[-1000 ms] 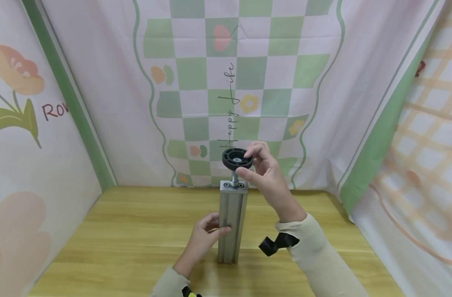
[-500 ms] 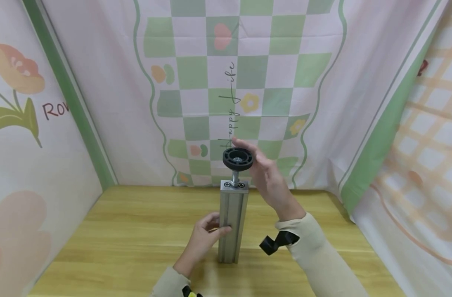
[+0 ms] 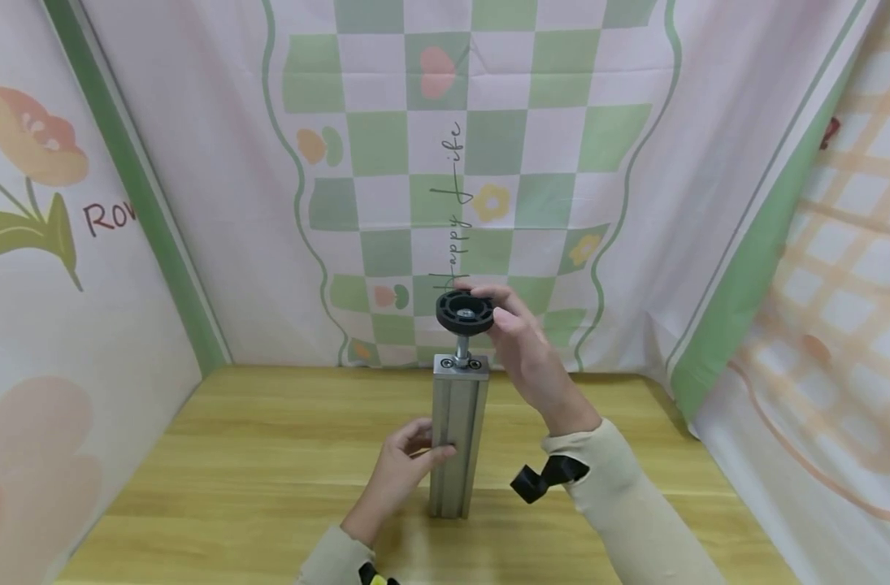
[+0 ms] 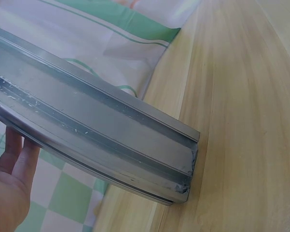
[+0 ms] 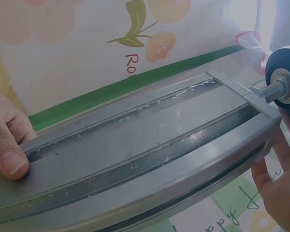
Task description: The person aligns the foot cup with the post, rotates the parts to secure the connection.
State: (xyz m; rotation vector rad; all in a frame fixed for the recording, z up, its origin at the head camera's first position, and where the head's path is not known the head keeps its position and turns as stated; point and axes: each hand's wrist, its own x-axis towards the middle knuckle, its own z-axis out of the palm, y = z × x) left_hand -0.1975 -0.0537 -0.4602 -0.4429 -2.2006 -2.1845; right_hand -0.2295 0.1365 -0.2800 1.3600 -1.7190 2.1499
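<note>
An aluminium profile [image 3: 460, 439] stands upright on the table, with a plate fixed by screws on its top end. From that plate rises a threaded stud [image 3: 462, 349] carrying a round black levelling foot [image 3: 465, 327]. My left hand [image 3: 401, 471] grips the profile near mid-height, thumb on the near face. My right hand [image 3: 532, 361] holds the foot's right side, fingers curving round the far rim and thumb at the right edge. In the right wrist view a nut [image 5: 283, 87] shows under the foot; most of the right fingers are cut off there.
The wooden table [image 3: 284, 455] lies under the profile. A printed checkered curtain [image 3: 386, 146] hangs behind it, with further patterned cloth [image 3: 42, 325] on the left and on the right. A black strap [image 3: 554, 478] circles the right wrist.
My right fingers let go of the foot and straightened half a second ago, then curled back round its rim. The left hand and profile stay where they were.
</note>
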